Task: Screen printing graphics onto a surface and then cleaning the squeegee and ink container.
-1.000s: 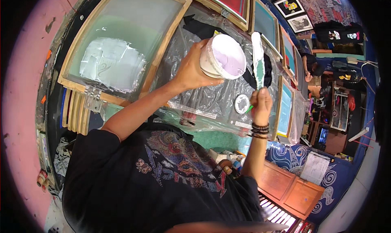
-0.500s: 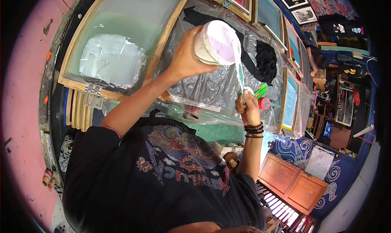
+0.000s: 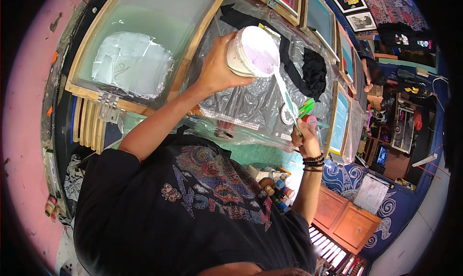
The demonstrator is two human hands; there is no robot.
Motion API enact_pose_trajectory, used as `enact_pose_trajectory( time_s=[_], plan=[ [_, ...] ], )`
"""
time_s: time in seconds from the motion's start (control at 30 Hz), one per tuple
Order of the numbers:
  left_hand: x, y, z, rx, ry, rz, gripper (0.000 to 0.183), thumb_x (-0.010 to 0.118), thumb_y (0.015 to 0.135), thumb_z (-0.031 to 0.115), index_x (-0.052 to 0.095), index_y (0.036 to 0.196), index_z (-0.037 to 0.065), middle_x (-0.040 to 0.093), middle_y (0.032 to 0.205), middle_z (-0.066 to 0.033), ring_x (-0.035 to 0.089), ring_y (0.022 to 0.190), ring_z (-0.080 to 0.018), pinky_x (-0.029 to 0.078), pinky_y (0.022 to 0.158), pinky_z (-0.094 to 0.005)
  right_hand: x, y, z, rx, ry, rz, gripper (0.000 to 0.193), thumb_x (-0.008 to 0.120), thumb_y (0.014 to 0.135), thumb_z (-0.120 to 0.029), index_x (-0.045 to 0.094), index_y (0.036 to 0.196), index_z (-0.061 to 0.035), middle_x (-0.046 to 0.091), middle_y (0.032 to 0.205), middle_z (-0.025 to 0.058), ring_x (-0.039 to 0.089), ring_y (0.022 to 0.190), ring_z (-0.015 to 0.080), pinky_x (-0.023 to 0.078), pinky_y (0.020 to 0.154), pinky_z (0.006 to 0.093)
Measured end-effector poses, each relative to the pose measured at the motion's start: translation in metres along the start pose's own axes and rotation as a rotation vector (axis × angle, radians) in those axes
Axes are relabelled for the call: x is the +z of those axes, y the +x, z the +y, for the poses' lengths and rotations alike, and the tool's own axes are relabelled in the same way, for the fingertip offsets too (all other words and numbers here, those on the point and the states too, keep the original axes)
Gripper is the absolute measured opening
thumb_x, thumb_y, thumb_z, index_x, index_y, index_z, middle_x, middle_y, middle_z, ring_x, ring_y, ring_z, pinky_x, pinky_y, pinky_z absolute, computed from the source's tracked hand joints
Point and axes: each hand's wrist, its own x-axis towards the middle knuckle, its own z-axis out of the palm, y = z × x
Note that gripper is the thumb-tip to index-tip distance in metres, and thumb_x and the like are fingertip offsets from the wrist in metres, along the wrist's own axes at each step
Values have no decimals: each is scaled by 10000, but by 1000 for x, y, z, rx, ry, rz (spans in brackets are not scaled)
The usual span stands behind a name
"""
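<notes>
Holding the white tub [image 3: 235,58] up in front of us, we have our left hand [image 3: 217,66] clamped around its outer wall, gripping from the left side and below, so the rim stays free of fingers. The mouth tips toward us and to the right, which lays the pale paste [image 3: 260,54] inside open to view and, we judge, within easy reach of the other hand.

Our right hand [image 3: 306,138] is closed on the lower end of a green spatula [image 3: 285,96], well back from the paste-coated part, probably so the fingers stay clean. Its white-smeared blade slants up and left, its tip at the tub's lower right rim, seemingly touching it; whether any of it dips inside, we cannot tell.

Both hands are raised over the clear plastic sheet [image 3: 241,102], which likely shields the surface below from drips. A crumpled black cloth [image 3: 316,73] lies on it, beyond the spatula, and a green-and-orange tool [image 3: 306,108] shows just beside the right hand.

To our left sits a wood-framed screen [image 3: 202,39] with a white patch [image 3: 130,66] across its mesh; a metal clamp [image 3: 108,108] grips its near edge, presumably to steady it.
</notes>
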Motion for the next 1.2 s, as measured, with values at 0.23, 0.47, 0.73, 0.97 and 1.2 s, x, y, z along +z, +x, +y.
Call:
enact_pose_trajectory(
  time_s=[0.23, 0.47, 0.73, 0.97, 1.2],
  plan=[
    [6, -1, -9, -1, -97, 17, 1169, 1006, 574, 318, 346, 1466, -50, 515, 1377, -202, 535, 1309, -302, 443, 1105, -426, -7, -10, -13, -37, -47, 33, 441, 560, 1067, -395, 520, 751, -91, 391, 553, -49, 304, 451, 61, 215, 450, 256],
    [-7, 14, -3, -96, -279, -81, 1121, 997, 591, 181, 334, 1460, -66, 542, 1365, -180, 559, 1279, -267, 466, 1089, -395, -22, -27, -32, -239, -138, 161, 433, 521, 1091, -358, 506, 738, -108, 384, 598, -55, 307, 513, 58, 230, 487, 264],
    [-24, 0, -14, -549, -927, -567, 1128, 954, 603, 275, 354, 1511, -25, 594, 1395, -163, 569, 1303, -265, 451, 1113, -418, 4, -1, -69, -598, -729, 383, 430, 511, 1093, -306, 517, 782, -9, 421, 637, 26, 374, 630, 104, 367, 580, 321],
    [-25, -12, -38, -591, -983, -590, 1166, 921, 637, 373, 303, 1549, -11, 560, 1451, -160, 558, 1324, -278, 437, 1133, -426, 12, 19, -82, -666, -853, 356, 425, 561, 1066, -317, 521, 809, 19, 447, 631, 141, 365, 575, 218, 384, 555, 373],
    [-29, -9, -34, -572, -1045, -513, 1105, 902, 703, 356, 293, 1552, -3, 564, 1430, -184, 541, 1341, -284, 442, 1135, -430, 25, 23, -60, -628, -738, 289, 439, 547, 1081, -326, 528, 807, 17, 473, 656, 70, 403, 645, 121, 393, 595, 328]
  ],
)
